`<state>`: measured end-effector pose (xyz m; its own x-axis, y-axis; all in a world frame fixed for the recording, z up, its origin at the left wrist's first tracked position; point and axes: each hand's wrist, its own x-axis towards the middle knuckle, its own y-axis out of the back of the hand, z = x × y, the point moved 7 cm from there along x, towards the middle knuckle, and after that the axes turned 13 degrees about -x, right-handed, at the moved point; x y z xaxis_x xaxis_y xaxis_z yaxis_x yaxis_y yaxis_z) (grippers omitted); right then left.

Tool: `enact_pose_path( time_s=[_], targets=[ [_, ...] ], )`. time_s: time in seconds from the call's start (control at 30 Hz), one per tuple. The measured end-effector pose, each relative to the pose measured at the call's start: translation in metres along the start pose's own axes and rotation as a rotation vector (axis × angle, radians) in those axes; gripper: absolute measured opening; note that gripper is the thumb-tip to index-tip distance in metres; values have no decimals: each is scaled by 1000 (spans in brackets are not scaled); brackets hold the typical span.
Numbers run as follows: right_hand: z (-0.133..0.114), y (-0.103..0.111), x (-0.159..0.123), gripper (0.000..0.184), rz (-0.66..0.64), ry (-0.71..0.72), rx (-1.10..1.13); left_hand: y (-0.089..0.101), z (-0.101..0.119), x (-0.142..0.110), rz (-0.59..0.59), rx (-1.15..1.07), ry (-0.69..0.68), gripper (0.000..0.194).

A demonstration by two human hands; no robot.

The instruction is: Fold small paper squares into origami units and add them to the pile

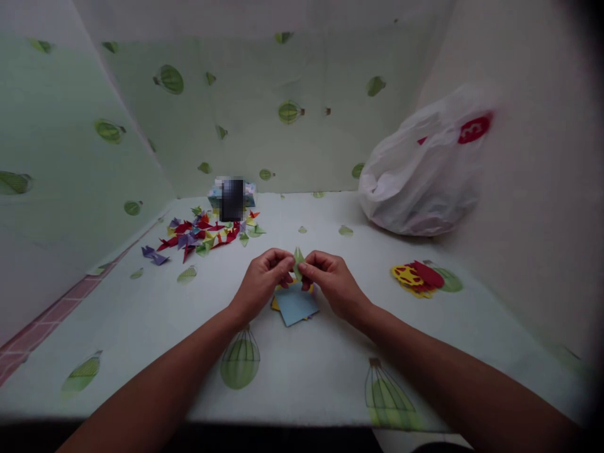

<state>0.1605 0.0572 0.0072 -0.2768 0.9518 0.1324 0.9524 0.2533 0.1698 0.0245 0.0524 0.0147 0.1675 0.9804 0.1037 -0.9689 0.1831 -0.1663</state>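
Observation:
Between my two hands is a small green folded paper (298, 263), its narrow points turned upward. My left hand (267, 275) pinches its left side between thumb and fingers. On the right side, my right hand (334, 281) pinches it the same way. Just below them lies a stack of square paper sheets (296, 304), light blue on top with yellow edges showing beneath. Farther back on the left is a loose pile of folded paper cranes (207, 236) in red, purple, yellow and green.
A tissue box (214, 196) stands behind the cranes, with a dark blurred-out object (232, 201) before it. A white plastic bag (425, 170) leans against the right wall. Red and yellow paper cutouts (418, 278) lie at the right on the balloon-patterned table cover (189, 352).

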Motion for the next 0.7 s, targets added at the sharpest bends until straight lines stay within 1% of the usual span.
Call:
enact_pose_path(
  time_s=[0.1, 0.2, 0.3, 0.47, 0.57, 0.7],
  targets=[
    [-3, -1, 1, 32, -31, 24, 12, 0, -3, 1, -27, -25, 18, 27],
    [-7, -7, 0, 31, -97, 44, 128, 0, -5, 1, -43, -143, 28, 26],
    [-8, -11, -1, 32, -138, 31, 220, -3, -8, 1, -51, -263, 79, 27],
    [-5, -13, 0, 33, -161, -2, 270, -9, -11, 0, -85, -333, 153, 30],
    [-6, -11, 1, 31, -133, 24, 209, -9, -8, -1, -82, -280, 115, 29],
    [-9, -5, 1, 28, -48, 79, 32, -2, 3, -2, 18, -101, -53, 25]
  ],
)
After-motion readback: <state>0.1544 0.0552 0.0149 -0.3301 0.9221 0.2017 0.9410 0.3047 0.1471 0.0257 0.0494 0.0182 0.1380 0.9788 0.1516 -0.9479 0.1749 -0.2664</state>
